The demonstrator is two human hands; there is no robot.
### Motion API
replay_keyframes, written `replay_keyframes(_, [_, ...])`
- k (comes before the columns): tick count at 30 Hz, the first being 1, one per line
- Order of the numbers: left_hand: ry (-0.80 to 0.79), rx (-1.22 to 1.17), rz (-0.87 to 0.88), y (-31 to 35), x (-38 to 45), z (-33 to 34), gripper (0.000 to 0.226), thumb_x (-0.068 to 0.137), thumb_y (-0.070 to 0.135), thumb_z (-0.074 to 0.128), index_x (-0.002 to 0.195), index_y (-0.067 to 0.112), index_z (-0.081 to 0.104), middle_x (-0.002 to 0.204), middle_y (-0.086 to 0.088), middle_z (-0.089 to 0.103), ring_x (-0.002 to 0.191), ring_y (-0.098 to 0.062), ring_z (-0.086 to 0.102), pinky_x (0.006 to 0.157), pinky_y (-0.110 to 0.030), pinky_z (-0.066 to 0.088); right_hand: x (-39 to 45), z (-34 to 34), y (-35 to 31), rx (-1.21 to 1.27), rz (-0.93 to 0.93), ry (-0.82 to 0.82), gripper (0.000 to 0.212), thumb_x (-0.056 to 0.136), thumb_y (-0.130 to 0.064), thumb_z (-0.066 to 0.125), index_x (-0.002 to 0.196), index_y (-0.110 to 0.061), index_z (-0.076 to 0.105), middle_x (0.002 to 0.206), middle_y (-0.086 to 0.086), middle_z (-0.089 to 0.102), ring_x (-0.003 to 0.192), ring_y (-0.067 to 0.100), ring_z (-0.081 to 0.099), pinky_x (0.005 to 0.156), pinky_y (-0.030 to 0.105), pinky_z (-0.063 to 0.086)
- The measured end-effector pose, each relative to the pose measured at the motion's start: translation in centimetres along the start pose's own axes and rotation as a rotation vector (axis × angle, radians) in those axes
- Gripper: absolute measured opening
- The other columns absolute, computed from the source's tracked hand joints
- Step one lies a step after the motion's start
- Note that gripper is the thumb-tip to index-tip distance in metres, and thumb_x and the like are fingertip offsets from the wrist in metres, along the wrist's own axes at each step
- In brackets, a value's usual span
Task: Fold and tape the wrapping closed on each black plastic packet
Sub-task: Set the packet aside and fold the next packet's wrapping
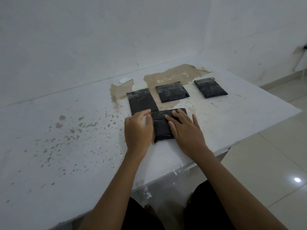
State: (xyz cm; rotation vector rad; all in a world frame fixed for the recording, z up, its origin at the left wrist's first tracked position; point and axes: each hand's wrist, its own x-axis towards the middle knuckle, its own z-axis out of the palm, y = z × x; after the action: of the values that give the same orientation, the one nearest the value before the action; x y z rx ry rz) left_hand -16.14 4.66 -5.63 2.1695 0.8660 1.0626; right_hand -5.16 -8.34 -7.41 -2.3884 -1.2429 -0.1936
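Note:
A black plastic packet (162, 128) lies on the white table (66, 138) in front of me, its top flap folded down. My right hand (186, 130) lies flat on its right half, fingers straight and pressing. My left hand (138, 130) sits at the packet's left edge with fingers curled toward the flap; whether it pinches the wrapping or tape is hidden. Three more black packets lie behind: one at the left (142, 101), one in the middle (172, 92), one at the right (210, 87).
The tabletop has a large worn brown patch (171, 75) at the back and speckled chips to the left. A small white round piece (124, 80) lies near the wall. The table's right edge drops to a tiled floor (274, 155). Walls close off the back.

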Motion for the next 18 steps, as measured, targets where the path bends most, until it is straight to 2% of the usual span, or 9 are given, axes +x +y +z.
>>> replay_keyframes(2, [0.027, -0.080, -0.097, 0.7, 1.3, 0.3, 0.022, 0.099, 0.031, 0.061, 0.117, 0.027, 0.074, 0.115, 0.012, 0.073, 0.106, -0.009, 0.064, 0.091, -0.035, 0.056, -0.1, 0.1, 0.0, 0.005, -0.013, 0.028, 0.067, 0.100, -0.047, 0.002, 0.147, -0.033, 0.048, 0.155, -0.005, 0.043, 0.151, 0.015, 0.024, 0.123, 0.043, 0.004])
replay_keyframes(5, [-0.136, -0.086, -0.170, 1.3, 2.3, 1.4, 0.034, 0.092, 0.042, 0.072, 0.123, 0.028, 0.070, 0.119, 0.011, 0.068, 0.104, -0.007, 0.062, 0.089, -0.027, 0.052, 0.0, 0.4, 0.1, 0.073, -0.046, 0.065, 0.060, 0.103, -0.042, 0.013, 0.142, -0.023, 0.055, 0.151, 0.001, 0.049, 0.149, 0.020, 0.030, 0.123, 0.042, 0.005])
replay_keyframes(7, [-0.210, -0.056, -0.163, 1.1, 2.0, 2.4, 0.037, 0.091, 0.042, 0.073, 0.124, 0.026, 0.069, 0.122, 0.006, 0.066, 0.109, -0.012, 0.062, 0.091, -0.027, 0.050, 0.1, 0.1, 0.4, 0.224, -0.002, 0.068, 0.043, 0.104, -0.039, 0.035, 0.137, -0.019, 0.055, 0.144, 0.002, 0.052, 0.144, 0.022, 0.036, 0.123, 0.044, 0.013])
replay_keyframes(8, [-0.212, -0.064, -0.177, 1.0, 1.8, 2.7, 0.036, 0.092, 0.042, 0.073, 0.124, 0.026, 0.069, 0.122, 0.004, 0.066, 0.109, -0.012, 0.061, 0.089, -0.027, 0.049, 0.1, -0.2, 0.5, 0.350, 0.049, 0.099, 0.039, 0.100, -0.041, 0.048, 0.133, -0.020, 0.053, 0.136, 0.000, 0.053, 0.136, 0.020, 0.041, 0.120, 0.043, 0.023])
replay_keyframes(10, [-0.191, -0.109, -0.233, 0.8, 1.6, 2.8, 0.037, 0.091, 0.042, 0.073, 0.125, 0.026, 0.069, 0.123, 0.006, 0.066, 0.105, -0.007, 0.057, 0.084, -0.021, 0.044, 0.1, -1.3, 0.7, 0.659, 0.234, 0.235, 0.042, 0.092, -0.046, 0.065, 0.125, -0.024, 0.052, 0.120, -0.004, 0.053, 0.116, 0.014, 0.049, 0.101, 0.031, 0.042])
replay_keyframes(12, [-0.183, -0.131, -0.253, 0.7, 1.6, 2.7, 0.039, 0.091, 0.043, 0.074, 0.125, 0.027, 0.069, 0.123, 0.008, 0.066, 0.103, -0.003, 0.053, 0.076, -0.012, 0.039, 0.8, -2.6, 1.2, 0.817, 0.475, 0.329, 0.036, 0.094, -0.049, 0.063, 0.118, -0.023, 0.057, 0.113, -0.003, 0.059, 0.105, 0.014, 0.056, 0.083, 0.020, 0.045])
replay_keyframes(15, [-0.179, -0.160, -0.257, 0.7, 1.6, 2.8, 0.038, 0.090, 0.042, 0.075, 0.125, 0.028, 0.069, 0.125, 0.009, 0.066, 0.105, -0.003, 0.053, 0.077, -0.011, 0.040, 2.8, -3.6, 2.3, 0.671, 0.564, 0.142, 0.043, 0.098, -0.049, 0.055, 0.089, -0.008, 0.066, 0.090, 0.010, 0.069, 0.079, 0.013, 0.060, 0.063, 0.017, 0.039])
replay_keyframes(16, [-0.172, -0.165, -0.257, 0.8, 1.6, 2.8, 0.038, 0.090, 0.043, 0.076, 0.125, 0.028, 0.069, 0.125, 0.009, 0.067, 0.107, -0.004, 0.054, 0.080, -0.015, 0.042, 3.3, -3.8, 2.3, 0.638, 0.560, 0.092, 0.053, 0.098, -0.049, 0.056, 0.079, -0.001, 0.064, 0.085, 0.019, 0.070, 0.071, 0.016, 0.057, 0.061, 0.023, 0.039])
replay_keyframes(18, [-0.153, -0.171, -0.260, 0.8, 1.5, 2.9, 0.039, 0.089, 0.043, 0.076, 0.124, 0.028, 0.069, 0.125, 0.009, 0.068, 0.111, -0.007, 0.057, 0.087, -0.022, 0.045, 4.0, -3.8, 2.4, 0.614, 0.552, 0.048, 0.054, 0.097, -0.042, 0.060, 0.080, 0.009, 0.068, 0.088, 0.024, 0.072, 0.070, 0.025, 0.061, 0.066, 0.031, 0.045])
